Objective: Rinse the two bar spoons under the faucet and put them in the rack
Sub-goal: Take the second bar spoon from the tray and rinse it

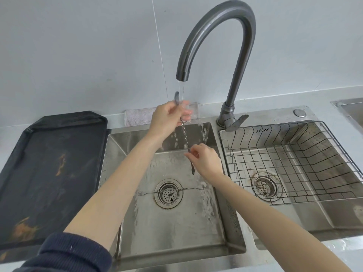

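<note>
Under the running grey gooseneck faucet, the left hand and right hand both grip one twisted steel bar spoon. The second bar spoon lies across the left steel basin's drain. The black wire rack in the right basin holds nothing.

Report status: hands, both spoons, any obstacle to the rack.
Left hand and right hand grip one bar spoon under running faucet. Second bar spoon lies across left drain. Wire rack empty, path open.
</note>
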### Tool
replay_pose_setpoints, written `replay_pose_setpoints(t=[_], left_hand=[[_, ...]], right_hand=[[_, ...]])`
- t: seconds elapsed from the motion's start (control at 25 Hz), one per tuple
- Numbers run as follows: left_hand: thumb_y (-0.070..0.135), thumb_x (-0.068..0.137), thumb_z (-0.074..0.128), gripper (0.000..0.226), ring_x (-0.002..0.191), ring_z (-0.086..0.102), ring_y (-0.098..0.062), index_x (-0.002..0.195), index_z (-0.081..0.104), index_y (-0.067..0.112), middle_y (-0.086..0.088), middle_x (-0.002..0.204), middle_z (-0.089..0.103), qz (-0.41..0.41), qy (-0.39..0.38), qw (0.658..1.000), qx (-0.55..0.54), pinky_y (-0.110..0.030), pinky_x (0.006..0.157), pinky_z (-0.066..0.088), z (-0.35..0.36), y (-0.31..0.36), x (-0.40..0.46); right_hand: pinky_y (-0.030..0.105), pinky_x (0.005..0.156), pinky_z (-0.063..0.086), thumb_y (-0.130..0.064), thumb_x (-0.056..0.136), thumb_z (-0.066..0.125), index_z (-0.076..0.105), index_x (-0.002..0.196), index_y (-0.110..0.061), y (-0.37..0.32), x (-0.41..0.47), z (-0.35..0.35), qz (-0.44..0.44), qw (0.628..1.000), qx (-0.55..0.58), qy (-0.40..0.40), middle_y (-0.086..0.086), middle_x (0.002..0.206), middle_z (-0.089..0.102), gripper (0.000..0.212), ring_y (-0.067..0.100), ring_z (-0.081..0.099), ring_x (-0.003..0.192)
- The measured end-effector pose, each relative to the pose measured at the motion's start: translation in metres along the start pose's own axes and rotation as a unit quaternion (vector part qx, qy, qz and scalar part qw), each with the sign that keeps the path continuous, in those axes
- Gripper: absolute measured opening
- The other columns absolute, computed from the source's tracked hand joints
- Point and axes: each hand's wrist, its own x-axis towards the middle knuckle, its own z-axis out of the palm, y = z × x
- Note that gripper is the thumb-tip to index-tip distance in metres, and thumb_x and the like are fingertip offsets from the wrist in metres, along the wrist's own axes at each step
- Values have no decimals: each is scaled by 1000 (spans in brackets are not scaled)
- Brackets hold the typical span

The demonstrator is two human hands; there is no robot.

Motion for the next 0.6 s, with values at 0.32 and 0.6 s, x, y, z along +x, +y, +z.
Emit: replay_pose_setpoints(t=[0.32, 0.6], left_hand=[[20, 92, 49, 25, 103, 63, -13, 110, 65, 14, -3, 106, 70, 12, -13, 999, 29, -24, 88, 52, -3, -3, 3], [26, 95, 42, 30, 95, 65, -11, 107, 65, 10, -2, 101, 68, 22, -7, 999, -30, -24, 89, 54, -13, -4, 1]], right_hand=[[40, 68, 49, -25, 95, 47, 62, 85, -10, -32, 25, -16, -54, 998, 29, 31, 10, 80, 59, 23, 27, 55, 75], [43, 66, 52, -25, 95, 46, 60, 84, -5, -44, 36, -19, -61, 994, 78, 51, 0, 59, 54, 27, 29, 60, 66]])
